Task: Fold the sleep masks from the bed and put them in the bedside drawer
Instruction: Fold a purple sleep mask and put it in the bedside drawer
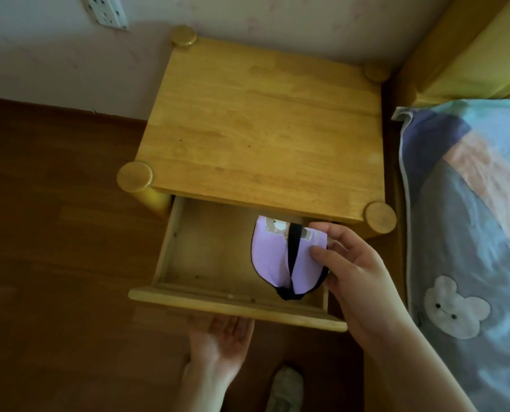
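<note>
A folded purple sleep mask (273,257) with a bear print and a black strap hangs over the open bedside drawer (206,254), toward its right side. My right hand (357,269) pinches the mask's right edge between thumb and fingers. My left hand (221,340) lies palm up under the drawer's front panel (235,307), fingers hidden beneath the wood. The rest of the drawer shows only bare wood. I cannot tell whether the mask touches the drawer floor.
The wooden nightstand (262,129) stands against the wall, its top bare. To the right lies the bed with a patterned pillow (470,233) bearing a white bear patch. Wooden floor spreads to the left. My foot in a light slipper (286,388) shows below.
</note>
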